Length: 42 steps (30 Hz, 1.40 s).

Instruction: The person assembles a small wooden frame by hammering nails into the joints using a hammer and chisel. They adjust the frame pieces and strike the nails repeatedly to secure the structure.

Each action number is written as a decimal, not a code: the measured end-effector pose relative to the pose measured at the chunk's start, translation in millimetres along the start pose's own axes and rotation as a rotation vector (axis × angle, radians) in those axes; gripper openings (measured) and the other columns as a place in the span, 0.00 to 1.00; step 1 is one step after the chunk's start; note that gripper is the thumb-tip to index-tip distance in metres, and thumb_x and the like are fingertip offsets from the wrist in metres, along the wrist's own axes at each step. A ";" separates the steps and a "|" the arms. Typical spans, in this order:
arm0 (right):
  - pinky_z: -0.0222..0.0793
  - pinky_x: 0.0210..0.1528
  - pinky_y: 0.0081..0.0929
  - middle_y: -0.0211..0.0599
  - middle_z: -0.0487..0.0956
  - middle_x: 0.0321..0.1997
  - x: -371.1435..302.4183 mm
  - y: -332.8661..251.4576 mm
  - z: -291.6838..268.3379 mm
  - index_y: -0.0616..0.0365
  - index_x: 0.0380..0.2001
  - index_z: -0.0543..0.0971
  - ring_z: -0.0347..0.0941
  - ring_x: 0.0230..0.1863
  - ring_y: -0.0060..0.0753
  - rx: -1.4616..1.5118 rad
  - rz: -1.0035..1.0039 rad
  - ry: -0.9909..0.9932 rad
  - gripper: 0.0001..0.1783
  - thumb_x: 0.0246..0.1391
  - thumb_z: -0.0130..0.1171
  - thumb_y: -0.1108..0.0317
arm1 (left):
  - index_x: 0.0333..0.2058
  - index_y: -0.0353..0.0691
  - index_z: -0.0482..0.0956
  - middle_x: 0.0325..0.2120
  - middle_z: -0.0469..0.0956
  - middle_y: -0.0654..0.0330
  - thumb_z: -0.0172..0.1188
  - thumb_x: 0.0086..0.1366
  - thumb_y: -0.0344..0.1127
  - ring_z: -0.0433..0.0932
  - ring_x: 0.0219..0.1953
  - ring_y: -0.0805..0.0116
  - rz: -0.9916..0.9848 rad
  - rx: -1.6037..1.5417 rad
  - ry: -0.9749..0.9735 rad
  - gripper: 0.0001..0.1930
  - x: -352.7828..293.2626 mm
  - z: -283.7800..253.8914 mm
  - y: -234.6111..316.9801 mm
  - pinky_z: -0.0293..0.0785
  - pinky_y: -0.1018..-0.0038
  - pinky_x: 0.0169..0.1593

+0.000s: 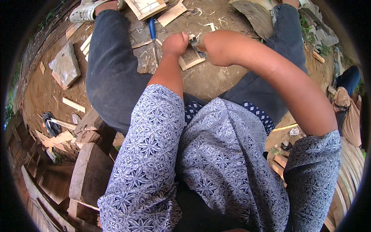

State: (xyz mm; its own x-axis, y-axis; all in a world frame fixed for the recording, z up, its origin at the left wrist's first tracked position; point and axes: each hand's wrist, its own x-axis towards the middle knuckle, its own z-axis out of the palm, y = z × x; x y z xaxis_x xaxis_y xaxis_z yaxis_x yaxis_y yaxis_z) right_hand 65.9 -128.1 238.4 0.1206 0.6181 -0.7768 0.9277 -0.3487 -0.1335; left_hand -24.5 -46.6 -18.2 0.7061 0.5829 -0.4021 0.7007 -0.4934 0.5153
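Note:
Between my knees, a small pale wooden frame (193, 63) sits low over the dirt. My left hand (176, 43) is closed at the frame's left side, its fingertips turned away from me. On the other side my right hand (218, 48) is closed around a brown handle, most of it hidden in the fist. A grey metal head (194, 42) shows between the hands, over the frame; it looks like a hammer's, though its shape is partly covered. Left of my left wrist is a blue-handled tool (152, 29) with a long thin metal shaft, like a screwdriver or chisel.
Beyond my hands lie another wooden frame (146, 8) and a loose flat board (172, 14), among scattered shavings. A large stone slab (253, 17) lies by my right leg, and a grey block (65, 65) to the left. At far right is another person's clothed leg (346, 116).

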 end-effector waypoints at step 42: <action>0.77 0.44 0.47 0.58 0.82 0.36 4.1 -10.5 -3.3 0.66 0.34 0.83 0.81 0.39 0.57 0.126 0.029 0.077 0.12 0.49 0.53 0.74 | 0.62 0.57 0.66 0.68 0.53 0.56 0.59 0.58 0.41 0.48 0.71 0.53 0.111 0.201 0.437 0.31 30.7 7.1 -0.3 0.44 0.39 0.66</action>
State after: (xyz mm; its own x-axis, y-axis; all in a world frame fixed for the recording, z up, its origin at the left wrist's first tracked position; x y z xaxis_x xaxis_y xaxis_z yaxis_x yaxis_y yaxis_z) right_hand 57.8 -119.6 238.7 0.1780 0.6569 -0.7327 0.8720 -0.4503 -0.1919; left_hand -2.3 -33.2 -36.1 0.6988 0.7149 0.0240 0.6601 -0.6575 0.3633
